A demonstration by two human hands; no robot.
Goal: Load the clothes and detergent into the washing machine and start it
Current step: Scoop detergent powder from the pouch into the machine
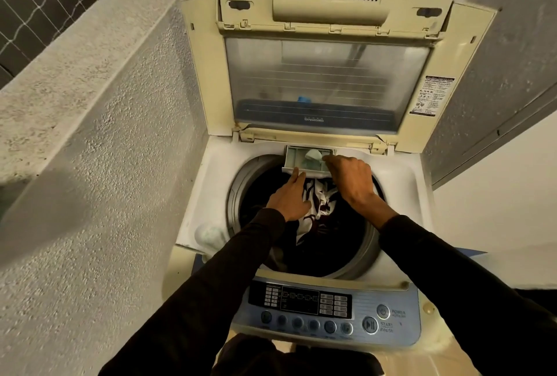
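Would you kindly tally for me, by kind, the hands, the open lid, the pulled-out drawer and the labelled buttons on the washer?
Bare hands: 2, left and right
Raised cream lid with clear window: 1
Pulled-out pale plastic detergent drawer: 1
Labelled round buttons: 2, power and start/pause
Total: 6

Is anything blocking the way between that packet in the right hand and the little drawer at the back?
Nothing visible does. The right hand holds the packet directly over the pulled-out drawer, while the left hand steadies its front edge.
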